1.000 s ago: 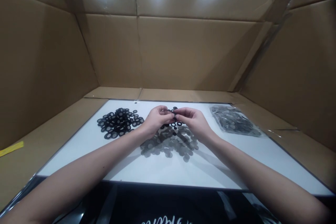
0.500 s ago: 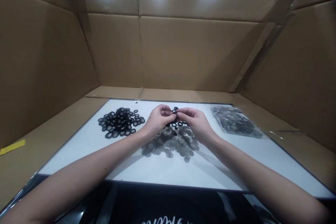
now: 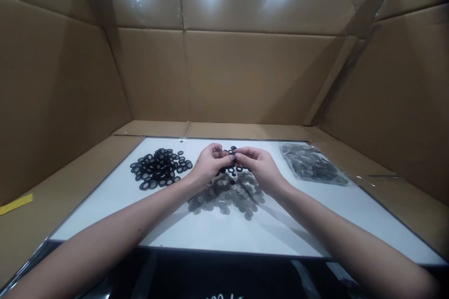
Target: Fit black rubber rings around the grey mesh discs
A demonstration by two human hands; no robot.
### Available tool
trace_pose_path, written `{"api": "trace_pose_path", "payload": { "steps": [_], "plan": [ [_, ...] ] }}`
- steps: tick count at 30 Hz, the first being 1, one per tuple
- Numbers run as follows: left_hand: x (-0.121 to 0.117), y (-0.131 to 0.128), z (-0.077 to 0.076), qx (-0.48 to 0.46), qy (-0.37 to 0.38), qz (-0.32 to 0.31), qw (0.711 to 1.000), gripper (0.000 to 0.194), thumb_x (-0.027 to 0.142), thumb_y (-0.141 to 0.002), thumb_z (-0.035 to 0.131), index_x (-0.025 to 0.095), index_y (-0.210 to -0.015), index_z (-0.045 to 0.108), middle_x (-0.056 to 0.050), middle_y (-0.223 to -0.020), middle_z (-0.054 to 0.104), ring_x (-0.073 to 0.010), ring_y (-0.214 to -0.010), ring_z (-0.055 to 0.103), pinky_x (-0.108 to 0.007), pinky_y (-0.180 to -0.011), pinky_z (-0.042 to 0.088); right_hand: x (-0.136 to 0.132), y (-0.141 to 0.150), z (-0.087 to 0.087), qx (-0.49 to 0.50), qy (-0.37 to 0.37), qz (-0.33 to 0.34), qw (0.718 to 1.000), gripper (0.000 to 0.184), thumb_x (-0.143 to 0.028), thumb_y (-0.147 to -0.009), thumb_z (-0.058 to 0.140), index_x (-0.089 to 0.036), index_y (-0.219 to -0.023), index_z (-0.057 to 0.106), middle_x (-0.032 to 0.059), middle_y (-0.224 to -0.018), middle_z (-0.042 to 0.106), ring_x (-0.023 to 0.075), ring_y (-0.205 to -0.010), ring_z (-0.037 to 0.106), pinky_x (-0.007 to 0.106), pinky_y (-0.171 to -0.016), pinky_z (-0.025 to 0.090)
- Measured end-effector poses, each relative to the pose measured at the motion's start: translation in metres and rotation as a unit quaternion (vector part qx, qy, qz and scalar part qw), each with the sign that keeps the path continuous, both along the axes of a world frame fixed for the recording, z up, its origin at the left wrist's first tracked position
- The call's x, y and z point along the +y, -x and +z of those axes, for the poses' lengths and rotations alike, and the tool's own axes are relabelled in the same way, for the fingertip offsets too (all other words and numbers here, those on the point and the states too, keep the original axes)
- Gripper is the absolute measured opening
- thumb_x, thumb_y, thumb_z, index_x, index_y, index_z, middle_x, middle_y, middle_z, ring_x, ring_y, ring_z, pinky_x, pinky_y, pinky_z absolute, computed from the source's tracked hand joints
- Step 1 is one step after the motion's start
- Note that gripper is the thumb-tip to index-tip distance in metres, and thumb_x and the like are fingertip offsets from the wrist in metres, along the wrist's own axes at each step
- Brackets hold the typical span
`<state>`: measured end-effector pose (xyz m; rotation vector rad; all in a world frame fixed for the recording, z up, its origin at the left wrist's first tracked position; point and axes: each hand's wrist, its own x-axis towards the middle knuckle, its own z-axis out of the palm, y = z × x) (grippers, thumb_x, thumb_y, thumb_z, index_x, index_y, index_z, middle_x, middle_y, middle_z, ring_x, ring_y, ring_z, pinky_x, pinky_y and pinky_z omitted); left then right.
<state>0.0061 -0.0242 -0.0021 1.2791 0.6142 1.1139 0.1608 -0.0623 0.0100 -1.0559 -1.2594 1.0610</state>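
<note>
My left hand and my right hand meet fingertip to fingertip over the middle of a white board. Both pinch a small black ring between them. Just below the hands lies a loose heap of grey discs. A few black rings lie under the fingers. A larger pile of black rings sits to the left of my left hand.
A clear plastic bag of grey discs lies at the board's right rear. Cardboard walls enclose the work area on three sides. A yellow strip lies on the cardboard at the far left. A dark surface borders the near edge.
The hands stay pinched together in the same spot. The view has tipped slightly, so everything sits a little lower in the picture.
</note>
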Motion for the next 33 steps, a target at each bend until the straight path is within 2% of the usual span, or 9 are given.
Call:
{"api": "trace_pose_path", "payload": {
  "steps": [10,14,19,27,33],
  "plan": [
    [-0.0032,-0.0004,0.0021,-0.019,0.022,-0.023,0.999,0.036,0.025,-0.066,0.073,0.016,-0.081,0.041,0.000,-0.076,0.061,-0.0138,-0.075,0.064,-0.035,-0.082,0.050,0.0010,-0.0014,-0.0015,0.009,0.006,0.015,1.000,0.028,-0.035,-0.068,0.069,-0.014,-0.088,0.069,0.0059,-0.081,0.068,0.0147,-0.070,0.059,0.029,-0.072,0.045],
    [-0.0011,-0.0001,-0.0002,-0.017,0.021,-0.011,1.000,0.036,0.025,-0.066,0.074,0.016,-0.082,0.043,-0.002,-0.082,0.062,-0.0141,-0.075,0.064,-0.033,-0.081,0.050,0.0027,-0.0015,-0.0036,0.008,0.005,0.013,1.000,0.030,-0.036,-0.070,0.068,-0.014,-0.091,0.068,0.0059,-0.080,0.068,0.0147,-0.070,0.059,0.029,-0.071,0.046],
    [0.0002,0.0005,-0.0011,-0.003,0.059,-0.026,0.998,0.035,0.027,-0.066,0.074,0.015,-0.082,0.046,-0.006,-0.085,0.064,-0.0166,-0.080,0.065,-0.037,-0.088,0.048,0.0036,-0.0003,-0.0056,-0.011,-0.012,-0.006,1.000,0.029,-0.037,-0.069,0.068,-0.015,-0.089,0.068,0.0059,-0.081,0.068,0.0152,-0.071,0.060,0.030,-0.072,0.047],
    [0.0000,-0.0014,-0.0024,-0.026,0.049,0.011,0.998,0.039,0.025,-0.062,0.076,0.016,-0.081,0.043,-0.001,-0.076,0.062,-0.0135,-0.072,0.064,-0.035,-0.082,0.051,0.0012,0.0014,-0.0044,-0.075,-0.040,-0.024,0.996,0.029,-0.037,-0.072,0.064,-0.013,-0.089,0.068,0.0073,-0.080,0.069,0.0186,-0.074,0.062,0.033,-0.073,0.048],
    [-0.0002,0.0014,0.0053,-0.010,0.063,-0.008,0.998,0.037,0.025,-0.065,0.074,0.015,-0.090,0.048,-0.006,-0.085,0.063,-0.0156,-0.076,0.065,-0.038,-0.085,0.050,0.0007,0.0006,-0.0028,-0.024,-0.014,-0.013,1.000,0.029,-0.036,-0.072,0.065,-0.014,-0.089,0.068,0.0070,-0.082,0.068,0.0174,-0.075,0.062,0.032,-0.074,0.048]
  ]
}}
